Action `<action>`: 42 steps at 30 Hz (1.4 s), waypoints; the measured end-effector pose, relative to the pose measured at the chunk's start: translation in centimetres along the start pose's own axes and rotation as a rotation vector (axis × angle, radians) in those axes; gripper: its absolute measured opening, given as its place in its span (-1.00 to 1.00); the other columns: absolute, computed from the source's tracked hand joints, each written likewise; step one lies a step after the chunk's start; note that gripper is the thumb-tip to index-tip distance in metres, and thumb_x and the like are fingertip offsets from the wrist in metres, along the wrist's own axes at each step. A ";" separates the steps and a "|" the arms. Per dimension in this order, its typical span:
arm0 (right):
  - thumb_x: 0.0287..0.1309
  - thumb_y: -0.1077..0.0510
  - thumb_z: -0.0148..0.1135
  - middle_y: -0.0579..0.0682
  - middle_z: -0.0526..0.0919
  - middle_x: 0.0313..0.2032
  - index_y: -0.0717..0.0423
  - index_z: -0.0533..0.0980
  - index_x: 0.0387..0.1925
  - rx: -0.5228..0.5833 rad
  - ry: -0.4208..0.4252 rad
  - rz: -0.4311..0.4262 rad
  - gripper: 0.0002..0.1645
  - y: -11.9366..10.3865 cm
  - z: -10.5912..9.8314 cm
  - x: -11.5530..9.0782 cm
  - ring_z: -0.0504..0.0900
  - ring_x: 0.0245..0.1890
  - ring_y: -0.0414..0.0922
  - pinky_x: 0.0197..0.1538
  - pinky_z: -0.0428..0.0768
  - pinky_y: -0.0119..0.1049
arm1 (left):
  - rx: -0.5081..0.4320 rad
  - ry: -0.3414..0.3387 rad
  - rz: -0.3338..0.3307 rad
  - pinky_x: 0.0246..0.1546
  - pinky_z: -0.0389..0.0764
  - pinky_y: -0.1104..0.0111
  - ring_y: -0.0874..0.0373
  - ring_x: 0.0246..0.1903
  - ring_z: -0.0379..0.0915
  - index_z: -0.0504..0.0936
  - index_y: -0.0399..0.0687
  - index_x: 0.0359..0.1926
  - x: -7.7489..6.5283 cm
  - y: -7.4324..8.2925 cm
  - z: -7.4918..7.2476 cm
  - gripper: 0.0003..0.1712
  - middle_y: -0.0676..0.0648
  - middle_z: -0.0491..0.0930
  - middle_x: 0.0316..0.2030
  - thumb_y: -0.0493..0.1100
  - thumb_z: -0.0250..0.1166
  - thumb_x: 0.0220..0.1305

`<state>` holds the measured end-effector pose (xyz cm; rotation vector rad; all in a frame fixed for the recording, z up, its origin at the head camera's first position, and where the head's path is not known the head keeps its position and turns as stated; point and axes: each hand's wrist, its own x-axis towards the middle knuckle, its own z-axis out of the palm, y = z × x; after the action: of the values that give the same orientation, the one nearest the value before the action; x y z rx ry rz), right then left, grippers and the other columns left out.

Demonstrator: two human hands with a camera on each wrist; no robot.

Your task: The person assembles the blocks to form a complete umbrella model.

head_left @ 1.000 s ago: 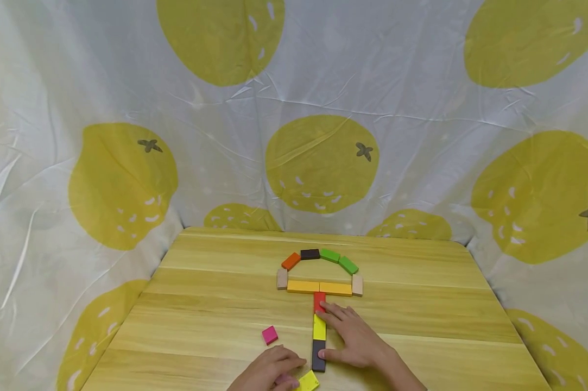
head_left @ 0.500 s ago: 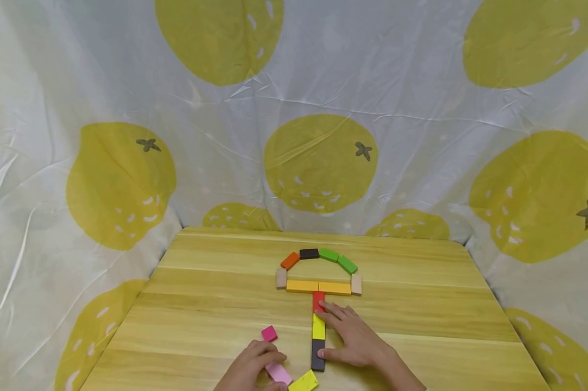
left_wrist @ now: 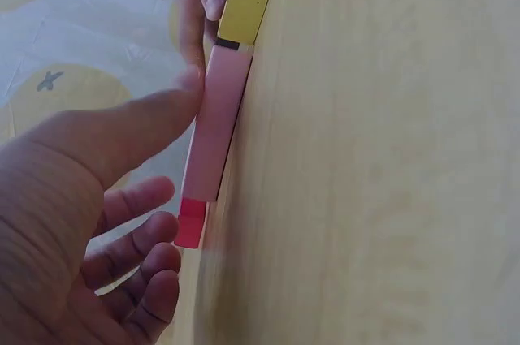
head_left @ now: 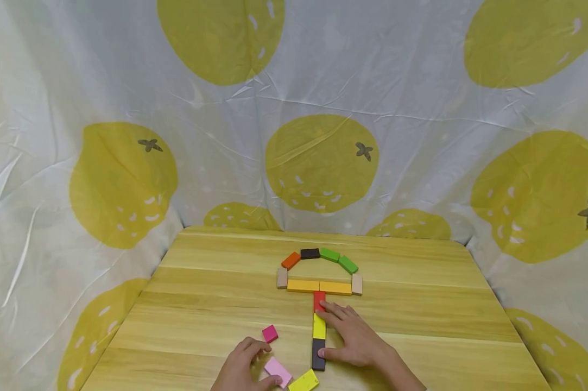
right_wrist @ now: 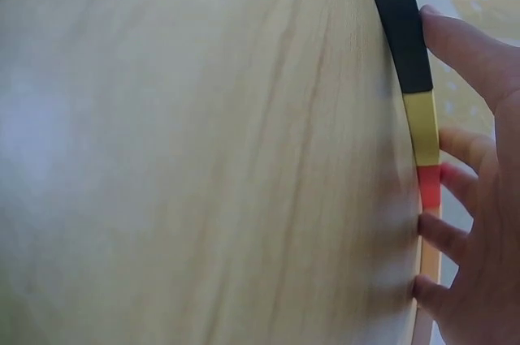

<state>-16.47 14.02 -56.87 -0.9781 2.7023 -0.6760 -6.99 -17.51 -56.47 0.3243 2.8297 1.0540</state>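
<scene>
My left hand (head_left: 242, 364) has its thumb against a pink block (head_left: 278, 371), while its other fingers hang loosely bent, off the block, as the left wrist view (left_wrist: 122, 191) also bears out. End to end with the pink block, at an angle, lies a yellow block (head_left: 304, 381). Beyond the fingers is a small magenta block (head_left: 270, 333). My right hand (head_left: 354, 339) lies spread beside a straight column of a red block (head_left: 318, 300), a yellow column block (head_left: 319, 326) and a black block (head_left: 318, 355); its thumb touches the black one and its fingertips reach the red one.
Two orange-yellow bars (head_left: 303, 285) lie across the column's far end. An arc above them has beige end blocks (head_left: 282, 278), an orange block (head_left: 291, 260), a dark block (head_left: 310, 253) and green blocks (head_left: 330, 254). A lemon-print cloth (head_left: 323, 70) hangs behind the wooden table (head_left: 191, 304).
My left hand has drawn back to the left and its fingers have lifted off the pink block, which now shows more fully. The right hand has stayed in place.
</scene>
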 end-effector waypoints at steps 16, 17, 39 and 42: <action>0.22 -0.54 0.17 -0.11 0.13 0.61 -0.22 0.23 0.57 0.015 -0.002 0.004 0.02 0.2 0.0 0.1 0.18 0.58 0.06 0.56 0.07 0.29 | -0.026 -0.036 0.032 -0.19 0.56 0.47 0.41 -0.20 0.37 0.74 0.07 0.05 0.1 -0.1 -0.1 -0.38 0.25 0.61 -0.15 0.29 0.55 0.06; 0.22 -0.54 0.17 -0.11 0.13 0.61 -0.22 0.23 0.57 0.018 -0.003 0.004 0.02 0.2 0.0 0.2 0.18 0.58 0.06 0.56 0.07 0.30 | -0.027 -0.039 0.017 -0.18 0.57 0.46 0.41 -0.20 0.38 0.73 0.08 0.04 0.2 -0.1 -0.2 -0.38 0.26 0.62 -0.15 0.29 0.56 0.05; 0.21 -0.52 0.19 -0.06 0.13 0.61 -0.17 0.24 0.57 0.017 0.009 -0.019 0.04 0.3 0.2 0.1 0.18 0.58 0.09 0.55 0.08 0.33 | -0.116 -0.157 -0.051 -0.21 0.55 0.44 0.37 -0.22 0.39 0.75 0.04 0.05 0.6 0.5 -0.1 -0.39 0.18 0.64 -0.13 0.28 0.55 0.08; 0.21 -0.53 0.18 -0.08 0.12 0.61 -0.20 0.23 0.58 0.014 0.007 -0.013 0.03 0.3 0.3 0.1 0.18 0.58 0.09 0.55 0.07 0.33 | -0.111 -0.154 -0.034 -0.20 0.55 0.44 0.39 -0.23 0.39 0.75 0.04 0.04 0.6 0.4 -0.1 -0.40 0.19 0.64 -0.15 0.28 0.55 0.09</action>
<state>-16.61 14.09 -57.32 -0.9920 2.6954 -0.7013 -7.53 -17.14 -56.15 0.3310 2.6213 1.1220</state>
